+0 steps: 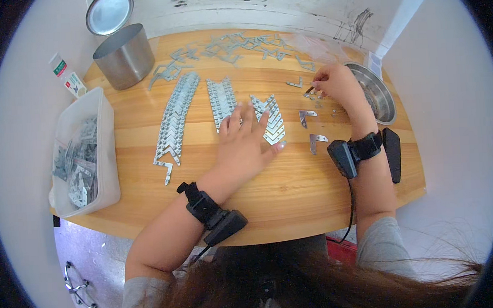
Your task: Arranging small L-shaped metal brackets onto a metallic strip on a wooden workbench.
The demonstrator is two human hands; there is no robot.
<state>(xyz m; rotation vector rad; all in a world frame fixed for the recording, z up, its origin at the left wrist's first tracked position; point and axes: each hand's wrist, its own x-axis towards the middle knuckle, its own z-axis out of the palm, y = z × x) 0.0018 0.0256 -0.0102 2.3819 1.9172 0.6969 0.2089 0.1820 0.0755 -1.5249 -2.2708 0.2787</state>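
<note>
My left hand (243,144) lies palm down with its fingers spread. Its fingertips rest over the lower ends of a middle row of L-shaped metal brackets (221,97) and a shorter row of plain brackets (268,118). To the left runs a longer row of nested brackets (176,116) with small round pieces on them. Fingers pinched, my right hand (336,85) holds a small dark thin piece (310,89) above some tiny loose parts (317,97). Single brackets lie nearby: one bracket (295,83) left of that hand, another bracket (306,117) below it, and a third bracket (316,142) nearer me.
A tub of bagged brackets (113,155) stands at left. A steel pot (124,57), its lid (109,13) and a white bottle (67,75) are behind. Loose brackets (235,46) spread along the back. A steel bowl (386,99) and a black flat object (392,154) lie right.
</note>
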